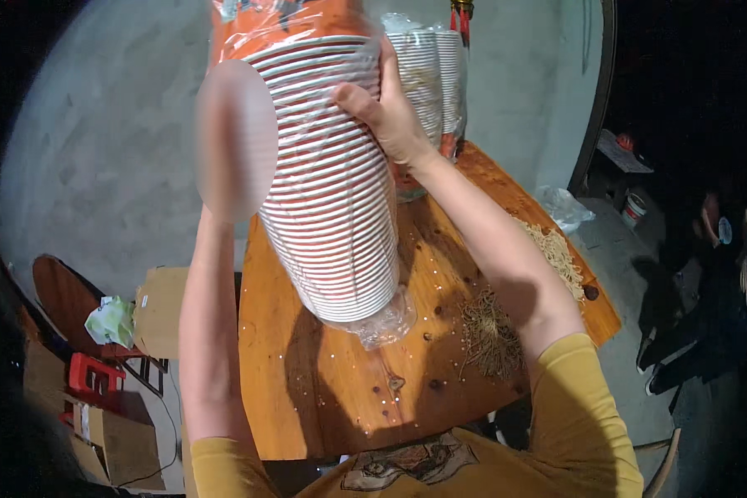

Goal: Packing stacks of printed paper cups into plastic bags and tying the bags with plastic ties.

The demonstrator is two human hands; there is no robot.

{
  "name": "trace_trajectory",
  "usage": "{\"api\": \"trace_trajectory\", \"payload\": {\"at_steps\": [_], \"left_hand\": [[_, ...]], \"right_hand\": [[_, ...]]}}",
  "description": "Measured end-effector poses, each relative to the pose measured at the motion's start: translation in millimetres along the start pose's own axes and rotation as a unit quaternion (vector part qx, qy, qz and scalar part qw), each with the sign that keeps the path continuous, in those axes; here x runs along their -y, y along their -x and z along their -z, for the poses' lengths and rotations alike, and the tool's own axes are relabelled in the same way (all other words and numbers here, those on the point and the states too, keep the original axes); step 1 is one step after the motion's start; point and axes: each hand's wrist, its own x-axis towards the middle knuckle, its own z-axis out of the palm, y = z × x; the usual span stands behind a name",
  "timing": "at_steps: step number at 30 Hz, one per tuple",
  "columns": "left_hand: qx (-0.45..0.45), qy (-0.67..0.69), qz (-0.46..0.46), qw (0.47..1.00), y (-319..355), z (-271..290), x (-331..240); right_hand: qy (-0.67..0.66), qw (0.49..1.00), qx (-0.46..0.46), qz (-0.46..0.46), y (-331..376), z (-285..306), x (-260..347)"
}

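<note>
A tall stack of red-and-white paper cups (332,183) in a clear plastic sleeve hangs tilted above a wooden table (332,390). My right hand (386,112) grips the stack on its right side, near the top. My left hand (232,141) is blurred; it is pressed to the stack's left side. A second sleeved stack of cups (432,75) stands upright on the table behind the first.
Piles of thin dry noodles (490,332) lie on the table's right part, with pale strands (556,253) further back. A plastic bag (564,207) sits past the table's right edge. Cardboard boxes (162,311) and a red stool (95,378) stand on the left.
</note>
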Motion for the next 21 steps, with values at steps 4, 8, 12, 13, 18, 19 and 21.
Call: {"api": "trace_trajectory", "payload": {"at_steps": [4,8,12,13,18,19,21], "left_hand": [[-0.027,0.016,-0.037,0.999,-7,-11,-2],[0.014,0.045,-0.013,0.999,-13,-13,-3],[0.026,0.025,-0.071,0.997,-17,-16,7],[0.02,0.019,-0.065,0.997,-18,-13,10],[0.023,0.02,-0.066,0.997,-15,-32,14],[0.022,0.016,-0.069,0.997,-15,-30,11],[0.061,-0.008,-0.077,0.995,-16,-29,4]], "right_hand": [[0.022,1.0,0.007,-0.016,-4,1,12],[0.085,0.996,-0.002,-0.017,-7,7,11],[0.136,0.989,0.004,0.052,-11,16,3],[0.105,0.994,0.021,0.028,-10,11,6],[0.124,0.992,0.034,0.004,-2,17,9],[0.119,0.992,0.035,0.006,-3,14,13],[0.135,0.989,0.033,0.042,-8,8,22]]}}
